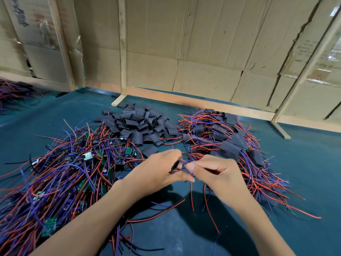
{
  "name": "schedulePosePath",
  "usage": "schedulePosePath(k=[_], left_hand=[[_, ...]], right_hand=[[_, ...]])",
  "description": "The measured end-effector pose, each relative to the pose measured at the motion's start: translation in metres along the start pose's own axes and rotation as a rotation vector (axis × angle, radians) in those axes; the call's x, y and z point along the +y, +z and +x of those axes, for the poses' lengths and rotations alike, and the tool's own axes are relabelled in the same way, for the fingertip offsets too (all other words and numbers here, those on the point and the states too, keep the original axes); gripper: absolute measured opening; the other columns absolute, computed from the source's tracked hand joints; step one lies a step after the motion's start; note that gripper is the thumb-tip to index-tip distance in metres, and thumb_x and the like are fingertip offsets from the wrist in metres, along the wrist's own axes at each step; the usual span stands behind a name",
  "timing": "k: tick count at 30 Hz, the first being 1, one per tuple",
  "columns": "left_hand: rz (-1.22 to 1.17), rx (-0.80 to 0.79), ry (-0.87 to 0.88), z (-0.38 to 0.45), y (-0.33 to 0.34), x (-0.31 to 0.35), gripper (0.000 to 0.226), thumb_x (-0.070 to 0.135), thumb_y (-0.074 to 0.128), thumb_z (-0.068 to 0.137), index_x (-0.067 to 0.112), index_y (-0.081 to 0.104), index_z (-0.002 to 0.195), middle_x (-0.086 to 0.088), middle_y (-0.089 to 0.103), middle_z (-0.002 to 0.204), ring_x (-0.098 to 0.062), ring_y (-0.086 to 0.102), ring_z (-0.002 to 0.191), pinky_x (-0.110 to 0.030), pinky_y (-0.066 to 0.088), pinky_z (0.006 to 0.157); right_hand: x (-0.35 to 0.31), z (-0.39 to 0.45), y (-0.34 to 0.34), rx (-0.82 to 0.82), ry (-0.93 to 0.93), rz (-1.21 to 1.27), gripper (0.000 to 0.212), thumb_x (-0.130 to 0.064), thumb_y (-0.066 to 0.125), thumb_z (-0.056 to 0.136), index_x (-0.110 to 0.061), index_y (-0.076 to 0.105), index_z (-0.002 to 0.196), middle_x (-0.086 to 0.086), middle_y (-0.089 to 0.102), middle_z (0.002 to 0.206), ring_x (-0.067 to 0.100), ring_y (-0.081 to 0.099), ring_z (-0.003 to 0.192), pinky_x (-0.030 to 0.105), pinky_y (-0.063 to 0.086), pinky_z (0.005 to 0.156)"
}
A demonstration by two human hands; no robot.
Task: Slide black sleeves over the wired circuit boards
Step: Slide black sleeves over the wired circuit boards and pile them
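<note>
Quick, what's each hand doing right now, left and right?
Left hand: closed, pinching a black sleeve between thumb and fingers.
Right hand: closed, pinching the wires at the sleeve's mouth.

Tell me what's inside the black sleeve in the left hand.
Blue and red wires enter the sleeve, fed by the right hand. Any board is hidden.

wall: brown cardboard sheets (203,43) | frame: pale wood posts (122,47) against the cardboard | surface (304,163): dark teal cloth below the cardboard
</note>
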State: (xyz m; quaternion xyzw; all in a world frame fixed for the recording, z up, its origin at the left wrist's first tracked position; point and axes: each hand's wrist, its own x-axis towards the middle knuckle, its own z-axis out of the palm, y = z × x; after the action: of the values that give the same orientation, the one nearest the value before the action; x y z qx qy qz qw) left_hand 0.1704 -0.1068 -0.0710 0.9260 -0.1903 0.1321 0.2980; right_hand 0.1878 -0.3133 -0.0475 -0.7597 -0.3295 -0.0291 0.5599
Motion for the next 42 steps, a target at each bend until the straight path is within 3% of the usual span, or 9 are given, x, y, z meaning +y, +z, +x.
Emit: schedulePosePath(k=[5, 11, 15, 18, 24, 26, 29, 32, 42], left_hand=[[-0.01, 0.012, -0.022, -0.003, -0.002, 0.0, 0.036, 0.067, 0.051, 0.081, 0.035, 0.036, 0.086, 0.017, 0.047, 0.079, 0.002, 0.045, 0.073, -0.017, 0.034, 0.061], [-0.078, 0.016, -0.052, -0.002, 0.0, 0.002, 0.039, 0.062, 0.063, 0.08, 0.03, 0.042, 0.089, 0.012, 0.051, 0.083, -0.003, 0.049, 0.072, -0.02, 0.038, 0.062], [-0.076, 0.028, -0.053, -0.004, 0.0, 0.005, 0.053, 0.078, 0.053, 0.071, 0.03, 0.04, 0.089, 0.012, 0.048, 0.082, -0.006, 0.045, 0.07, -0.023, 0.038, 0.064], [-0.016, 0.01, -0.034, -0.004, 0.0, 0.007, 0.058, 0.084, 0.043, 0.069, 0.03, 0.036, 0.089, 0.011, 0.045, 0.083, -0.012, 0.04, 0.073, -0.027, 0.037, 0.064], [0.059, 0.042, -0.009, -0.005, 0.002, 0.009, 0.038, 0.055, 0.057, 0.09, 0.025, 0.034, 0.088, 0.01, 0.037, 0.08, -0.016, 0.032, 0.071, -0.033, 0.033, 0.062], [-0.037, 0.09, -0.04, -0.006, 0.0, 0.01, 0.035, 0.053, 0.058, 0.087, 0.026, 0.036, 0.086, 0.012, 0.04, 0.078, -0.012, 0.036, 0.069, -0.025, 0.032, 0.061], [-0.023, 0.095, -0.024, -0.007, -0.002, 0.012, 0.026, 0.041, 0.059, 0.086, 0.026, 0.038, 0.085, 0.014, 0.042, 0.079, -0.012, 0.039, 0.069, -0.026, 0.029, 0.059], [0.067, 0.101, 0.015, -0.005, -0.001, 0.016, 0.025, 0.029, 0.063, 0.091, 0.021, 0.039, 0.087, 0.011, 0.039, 0.082, -0.017, 0.032, 0.069, -0.034, 0.033, 0.062], [0.056, 0.125, 0.014, -0.007, 0.0, 0.017, 0.03, 0.023, 0.066, 0.09, 0.025, 0.036, 0.088, 0.01, 0.038, 0.081, -0.022, 0.036, 0.069, -0.039, 0.036, 0.061]], right_hand=[[-0.002, -0.003, 0.011, -0.024, -0.015, -0.072, 0.015, -0.013, 0.076, 0.089, -0.027, 0.084, 0.088, 0.012, 0.058, 0.069, 0.025, 0.052, 0.066, 0.031, 0.038, 0.063], [-0.002, -0.002, 0.011, -0.03, 0.049, -0.037, 0.019, -0.012, 0.076, 0.088, -0.028, 0.083, 0.082, 0.013, 0.058, 0.069, 0.024, 0.052, 0.068, 0.027, 0.037, 0.064], [-0.006, -0.001, 0.011, -0.035, 0.114, 0.022, 0.023, -0.012, 0.076, 0.083, -0.029, 0.08, 0.068, 0.006, 0.064, 0.066, 0.016, 0.055, 0.064, 0.023, 0.041, 0.064], [-0.008, 0.0, 0.011, -0.073, 0.24, 0.075, 0.023, -0.024, 0.072, 0.075, -0.02, 0.067, 0.053, -0.001, 0.049, 0.049, 0.009, 0.038, 0.047, 0.017, 0.032, 0.05], [-0.007, 0.003, 0.009, -0.115, 0.581, 0.38, 0.038, -0.021, 0.08, 0.058, 0.011, 0.064, 0.071, 0.004, 0.027, 0.057, 0.015, 0.014, 0.047, 0.018, 0.014, 0.044], [-0.007, 0.004, 0.008, -0.131, 0.623, 0.407, 0.023, -0.017, 0.079, 0.061, 0.002, 0.066, 0.064, 0.001, 0.028, 0.057, 0.014, 0.014, 0.045, 0.02, 0.013, 0.043], [-0.006, 0.003, 0.008, -0.167, 0.623, 0.377, 0.015, -0.018, 0.08, 0.065, -0.014, 0.067, 0.059, -0.002, 0.03, 0.057, 0.014, 0.015, 0.046, 0.022, 0.012, 0.044], [-0.006, 0.002, 0.009, -0.162, 0.573, 0.429, 0.028, -0.03, 0.083, 0.065, -0.006, 0.077, 0.077, -0.004, 0.029, 0.057, 0.013, 0.016, 0.047, 0.02, 0.014, 0.043], [-0.006, 0.003, 0.009, -0.156, 0.527, 0.462, 0.035, -0.031, 0.082, 0.063, -0.002, 0.077, 0.081, 0.0, 0.023, 0.06, 0.013, 0.016, 0.048, 0.02, 0.015, 0.043]])
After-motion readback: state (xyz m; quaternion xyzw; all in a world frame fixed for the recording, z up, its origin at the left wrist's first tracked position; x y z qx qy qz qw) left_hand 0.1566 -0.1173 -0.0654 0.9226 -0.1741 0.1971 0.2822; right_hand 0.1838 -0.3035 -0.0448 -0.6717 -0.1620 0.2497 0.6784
